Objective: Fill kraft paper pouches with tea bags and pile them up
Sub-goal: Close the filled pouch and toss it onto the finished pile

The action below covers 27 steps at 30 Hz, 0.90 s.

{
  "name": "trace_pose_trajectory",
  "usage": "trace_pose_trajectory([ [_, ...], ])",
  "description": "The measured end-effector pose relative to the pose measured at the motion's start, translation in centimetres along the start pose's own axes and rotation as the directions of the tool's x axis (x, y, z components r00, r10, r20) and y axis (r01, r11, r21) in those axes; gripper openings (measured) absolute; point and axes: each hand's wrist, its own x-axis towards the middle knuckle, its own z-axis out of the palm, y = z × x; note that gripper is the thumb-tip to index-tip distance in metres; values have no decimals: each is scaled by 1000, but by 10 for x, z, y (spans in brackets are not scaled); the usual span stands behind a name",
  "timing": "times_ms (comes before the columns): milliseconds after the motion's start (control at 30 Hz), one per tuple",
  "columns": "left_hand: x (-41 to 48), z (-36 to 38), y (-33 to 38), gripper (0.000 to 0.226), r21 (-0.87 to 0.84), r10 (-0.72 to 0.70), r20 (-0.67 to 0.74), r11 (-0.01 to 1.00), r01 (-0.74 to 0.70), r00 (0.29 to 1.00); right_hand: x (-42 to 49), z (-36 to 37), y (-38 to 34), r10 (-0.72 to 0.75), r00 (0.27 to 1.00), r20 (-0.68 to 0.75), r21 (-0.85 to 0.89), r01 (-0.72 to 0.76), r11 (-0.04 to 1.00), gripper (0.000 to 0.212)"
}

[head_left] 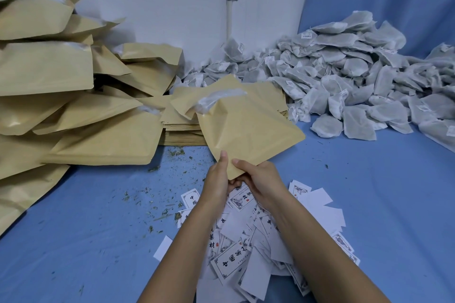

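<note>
1. Printed cards [231, 261], nearest me, lie heaped on the blue cloth [86, 229]; both forearms cover much of the heap.
2. Left hand [218, 179] and right hand [258, 179] each pinch the near corner of the kraft pouch [246, 125], thumb on top; I cannot see the fingers beneath.
3. Same kraft pouch: held tilted above the cloth, tan and creased, pale lining showing at its far mouth. I cannot make out its contents.
4. Filled pouches [49, 69]: piled left, cropped by the frame edge.
5. Tea bags [344, 76]: grey-white heap, far right, also cropped.

pouches [61, 106] left — tea bags [357, 81] right
</note>
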Motion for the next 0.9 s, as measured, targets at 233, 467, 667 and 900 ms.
trace_pose_trajectory([
  [233, -3, -3, 1, 52, 191, -16, -39, 981, 23, 999, -1, 1, 4, 5, 997, 71, -45, -2, 999, 50],
  [467, -3, -5, 3, 52, 324, 31, -37, 946, -18, 999, 3, -6, -3, 26, 996, 83, 59, -31, 998, 19],
  [667, -2, -10, 6, 40, 345, 38, -29, 938, -26, 999, 17, -21, -8, -34, 982, -188, 86, 51, 995, 30],
  [900, 1, -21, 14, 33, 242, -4, -50, 970, 16, 999, 25, -40, -24, 15, 992, -128, 438, 43, 898, 23],
])
